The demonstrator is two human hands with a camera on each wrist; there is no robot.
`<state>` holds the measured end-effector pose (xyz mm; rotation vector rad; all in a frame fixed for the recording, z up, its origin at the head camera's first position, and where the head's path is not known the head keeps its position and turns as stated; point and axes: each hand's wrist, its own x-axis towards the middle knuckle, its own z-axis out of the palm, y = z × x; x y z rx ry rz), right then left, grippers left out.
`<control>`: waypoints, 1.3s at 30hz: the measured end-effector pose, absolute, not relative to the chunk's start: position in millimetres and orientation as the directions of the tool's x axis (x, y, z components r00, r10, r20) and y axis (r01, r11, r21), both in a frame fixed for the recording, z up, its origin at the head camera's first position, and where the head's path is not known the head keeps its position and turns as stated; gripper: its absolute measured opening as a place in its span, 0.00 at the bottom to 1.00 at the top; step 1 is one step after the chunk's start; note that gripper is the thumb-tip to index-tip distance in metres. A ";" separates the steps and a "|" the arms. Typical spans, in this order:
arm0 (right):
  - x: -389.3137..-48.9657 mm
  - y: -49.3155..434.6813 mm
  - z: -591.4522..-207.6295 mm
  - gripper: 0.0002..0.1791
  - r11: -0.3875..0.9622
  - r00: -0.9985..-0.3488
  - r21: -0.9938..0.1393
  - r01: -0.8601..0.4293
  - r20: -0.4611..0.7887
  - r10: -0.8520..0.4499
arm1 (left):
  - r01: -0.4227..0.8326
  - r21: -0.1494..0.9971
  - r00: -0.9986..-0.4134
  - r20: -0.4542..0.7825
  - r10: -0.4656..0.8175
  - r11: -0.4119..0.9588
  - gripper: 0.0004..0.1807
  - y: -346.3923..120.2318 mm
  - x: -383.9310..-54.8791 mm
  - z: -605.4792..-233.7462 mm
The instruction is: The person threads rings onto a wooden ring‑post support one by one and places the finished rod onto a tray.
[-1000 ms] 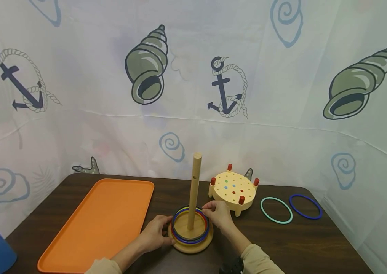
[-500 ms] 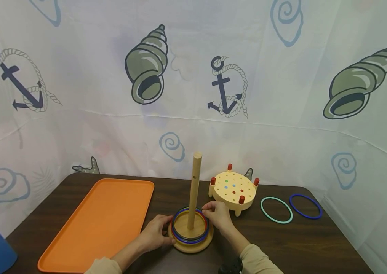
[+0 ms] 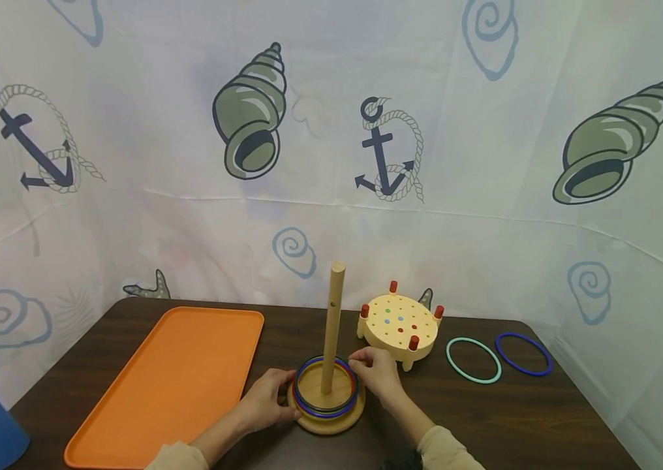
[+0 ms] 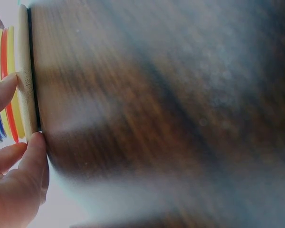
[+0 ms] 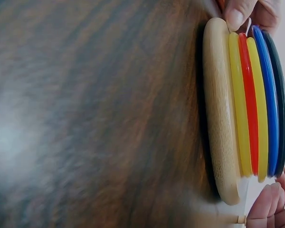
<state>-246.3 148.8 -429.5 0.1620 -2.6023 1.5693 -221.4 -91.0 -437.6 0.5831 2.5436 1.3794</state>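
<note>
Head view: your left hand (image 3: 263,399) is gripping the left edge of the round wooden base (image 3: 323,428), while your right hand (image 3: 380,373) is pinching the ring stack (image 3: 324,415) on its far right side. The stack is lying low round the upright peg (image 3: 333,326), which is probably keeping the rings gathered; the two-sided hold is likely serving to steady base and rings together. Off right on the dark surface (image 3: 484,431), a pale green ring (image 3: 484,382) and a loose blue ring (image 3: 537,375) are lying just beside each other, outside your reach of work; the pegboard (image 3: 399,326) is standing behind your right hand, the orange tray (image 3: 161,391) lying left. Both forearms are angling inward from the near side, the hands flanking the peg. Left wrist view: one fingertip is resting on the base's upper face, other fingers pressing its outer edge low by the surface, so your grasp is spanning the rim, presumably against sliding. Right wrist view: yellow, red, yellow, blue and dark rings are layering upward from the base; your right fingers are bending in at the upper rings' edge, though which ring they are pinching you cannot tell.
</note>
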 end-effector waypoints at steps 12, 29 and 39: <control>-230.8 182.0 -431.1 0.09 0.455 -0.992 -0.882 -0.125 0.114 -0.052 | 0.256 0.836 -0.902 0.025 0.432 0.485 0.40 -91.6 -221.5 -438.3; -229.8 283.7 -428.3 0.10 0.542 -0.962 -0.839 0.045 0.111 0.251 | 0.255 0.840 -0.898 0.023 0.439 0.478 0.40 -93.0 -222.4 -440.1; -233.9 351.2 -428.7 0.15 0.492 -0.869 -0.863 0.113 0.155 0.470 | 0.238 0.852 -0.901 0.014 0.434 0.466 0.41 -92.5 -221.5 -439.3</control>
